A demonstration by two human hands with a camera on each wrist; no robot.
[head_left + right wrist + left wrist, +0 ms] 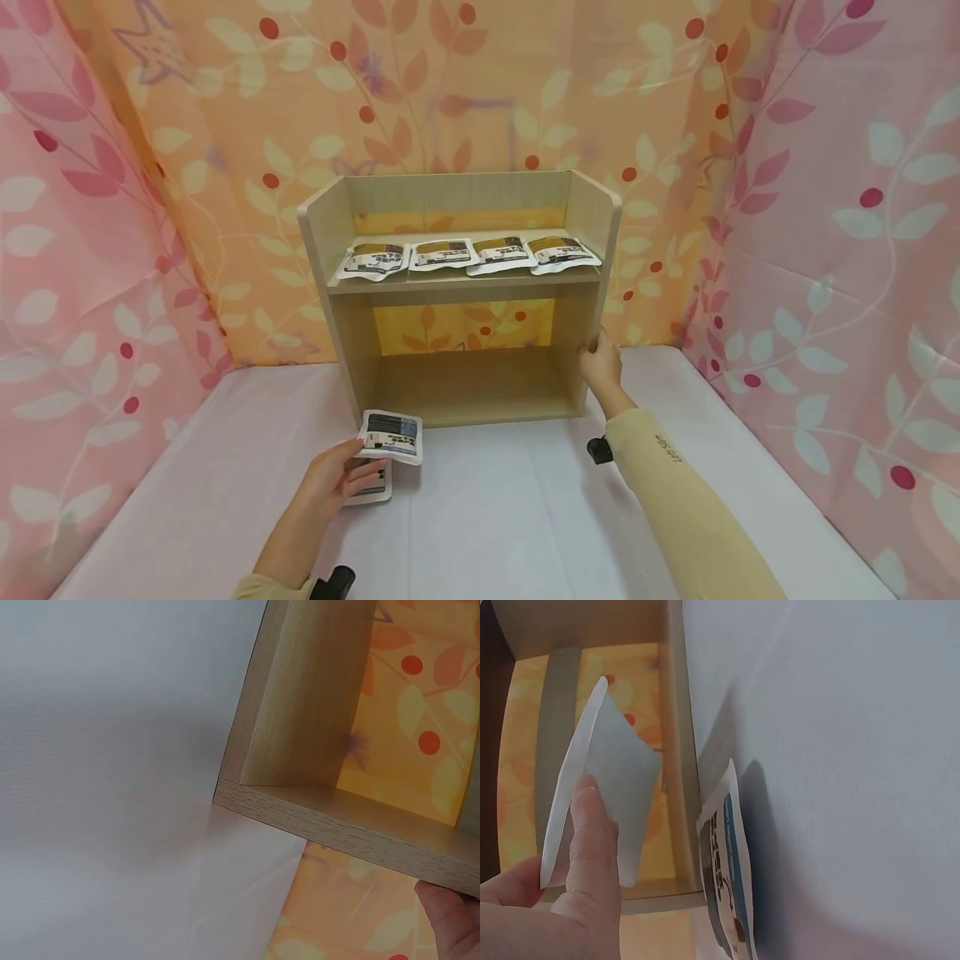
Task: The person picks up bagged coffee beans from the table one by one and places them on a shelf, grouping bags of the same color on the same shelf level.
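Observation:
My left hand (333,481) pinches a white pouch (393,436) with a dark printed label, thumb on one face and fingers on the other. In the left wrist view the pouch's plain back (619,776) faces the camera, held above the table. A second pouch (727,870) lies on the table below it, partly covered by the hand in the head view. My right hand (602,367) grips the right side panel of a small wooden shelf (465,287); the right wrist view shows its thumb (442,907) at the panel's edge.
Several similar pouches (442,254) lie side by side along the upper board of the shelf. The shelf stands on a white-covered table (495,517). Floral curtains (480,92) hang behind and on both sides.

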